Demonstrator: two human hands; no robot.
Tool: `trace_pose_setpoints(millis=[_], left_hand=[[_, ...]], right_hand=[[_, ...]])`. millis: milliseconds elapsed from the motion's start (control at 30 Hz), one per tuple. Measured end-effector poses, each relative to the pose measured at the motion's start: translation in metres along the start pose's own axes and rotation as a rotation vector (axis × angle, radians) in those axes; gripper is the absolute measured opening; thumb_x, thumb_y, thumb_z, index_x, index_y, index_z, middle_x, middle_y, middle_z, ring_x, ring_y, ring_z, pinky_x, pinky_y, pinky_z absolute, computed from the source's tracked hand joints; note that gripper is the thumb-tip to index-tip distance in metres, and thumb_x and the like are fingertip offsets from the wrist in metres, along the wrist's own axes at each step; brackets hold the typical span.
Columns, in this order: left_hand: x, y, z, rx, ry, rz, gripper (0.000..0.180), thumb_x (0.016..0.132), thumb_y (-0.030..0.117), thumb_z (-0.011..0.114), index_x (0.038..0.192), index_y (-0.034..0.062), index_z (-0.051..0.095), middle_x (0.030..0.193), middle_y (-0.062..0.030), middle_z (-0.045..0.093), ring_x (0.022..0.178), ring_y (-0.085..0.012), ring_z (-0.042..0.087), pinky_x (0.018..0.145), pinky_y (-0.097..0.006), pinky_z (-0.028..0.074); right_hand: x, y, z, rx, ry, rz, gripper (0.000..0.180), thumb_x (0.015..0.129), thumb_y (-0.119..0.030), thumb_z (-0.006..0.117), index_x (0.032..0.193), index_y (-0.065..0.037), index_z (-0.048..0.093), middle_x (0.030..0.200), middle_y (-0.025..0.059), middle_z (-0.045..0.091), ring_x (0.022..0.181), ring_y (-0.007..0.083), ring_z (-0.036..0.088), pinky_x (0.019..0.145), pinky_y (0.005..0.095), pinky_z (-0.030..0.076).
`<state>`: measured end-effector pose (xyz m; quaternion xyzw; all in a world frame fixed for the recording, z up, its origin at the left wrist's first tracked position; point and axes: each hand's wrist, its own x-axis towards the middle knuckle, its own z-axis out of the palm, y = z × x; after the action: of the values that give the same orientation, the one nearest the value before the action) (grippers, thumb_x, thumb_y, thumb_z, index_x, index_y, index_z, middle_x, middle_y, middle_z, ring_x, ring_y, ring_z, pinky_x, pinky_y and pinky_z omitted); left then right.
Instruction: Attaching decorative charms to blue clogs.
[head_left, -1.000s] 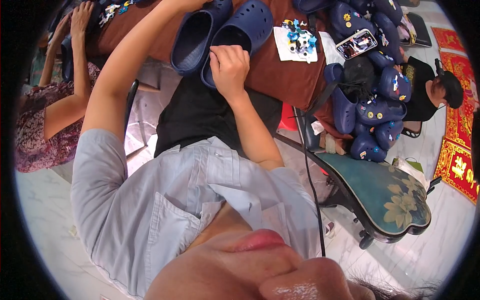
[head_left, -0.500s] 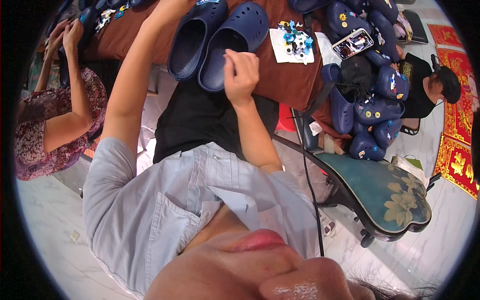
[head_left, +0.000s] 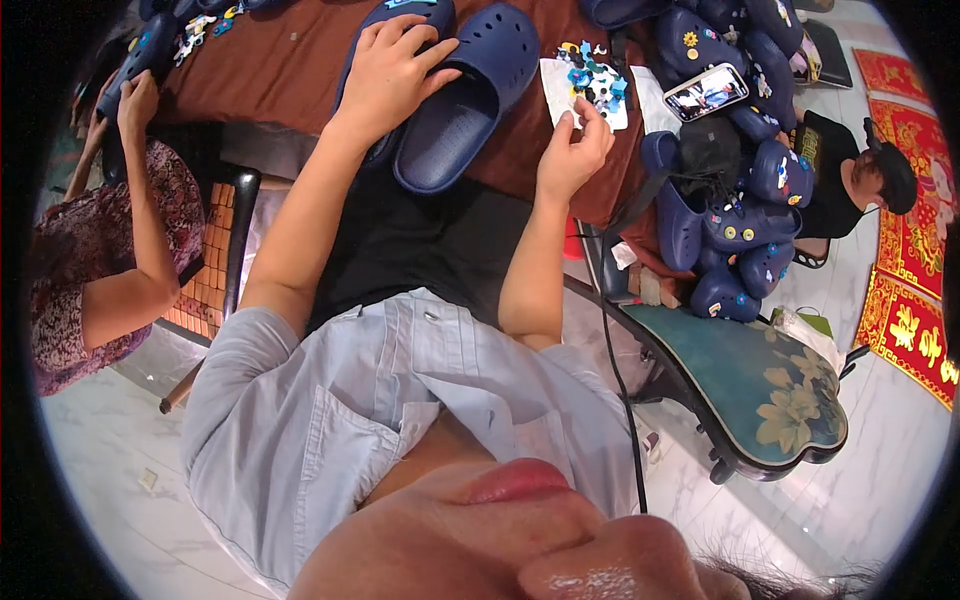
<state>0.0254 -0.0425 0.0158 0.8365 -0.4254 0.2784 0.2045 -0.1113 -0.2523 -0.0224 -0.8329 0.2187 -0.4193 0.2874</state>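
Note:
Two navy clogs lie side by side on the brown-covered table, toes away from me. My left hand (head_left: 390, 80) lies over the left clog (head_left: 372, 25), fingers spread. Its thumb and index finger reach the upper edge of the right clog (head_left: 455, 120). A small blue charm (head_left: 408, 3) shows on the left clog's toe at the picture's edge. My right hand (head_left: 577, 155) is at the near edge of a white sheet (head_left: 555, 110) bearing a pile of small blue, white, black and yellow charms (head_left: 597, 82). Its fingers are loosely bent and apart, with nothing visible between them.
Charm-decorated navy clogs (head_left: 750, 220) are heaped at the right, with a phone (head_left: 706, 92) on them. A cable (head_left: 612, 360) hangs beside a teal floral chair (head_left: 750, 380). At left, a co-worker (head_left: 130, 220) holds a clog (head_left: 150, 50); another person (head_left: 850, 170) is at far right.
My left hand has come back from beyond the clogs onto the left one. My right hand has moved right, from the right clog to the charm pile.

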Motion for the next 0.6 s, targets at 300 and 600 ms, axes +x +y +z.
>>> trace_pose_setpoints(millis=[300,600], left_hand=[[-0.002,-0.001,0.003,-0.056,0.022,0.008,0.034,0.076,0.019,0.074,0.11,0.0137,0.07,0.107,-0.0005,0.063,0.109,-0.0209,0.056,0.094,-0.04,0.041],[-0.003,-0.001,0.005,-0.066,0.032,0.009,0.033,0.075,0.017,0.074,0.108,0.0126,0.07,0.105,0.0001,0.063,0.108,-0.0205,0.056,0.094,-0.041,0.04]], right_hand=[[0.021,0.025,-0.009,-0.148,0.011,-0.034,0.027,0.081,-0.004,0.065,0.107,-0.002,0.065,0.109,0.015,0.059,0.104,0.0334,0.05,0.091,0.0438,0.039],[0.045,0.041,0.004,-0.475,-0.185,-0.128,0.036,0.075,-0.009,0.074,0.11,-0.006,0.066,0.11,0.0189,0.052,0.107,0.0358,0.047,0.093,0.045,0.039]])
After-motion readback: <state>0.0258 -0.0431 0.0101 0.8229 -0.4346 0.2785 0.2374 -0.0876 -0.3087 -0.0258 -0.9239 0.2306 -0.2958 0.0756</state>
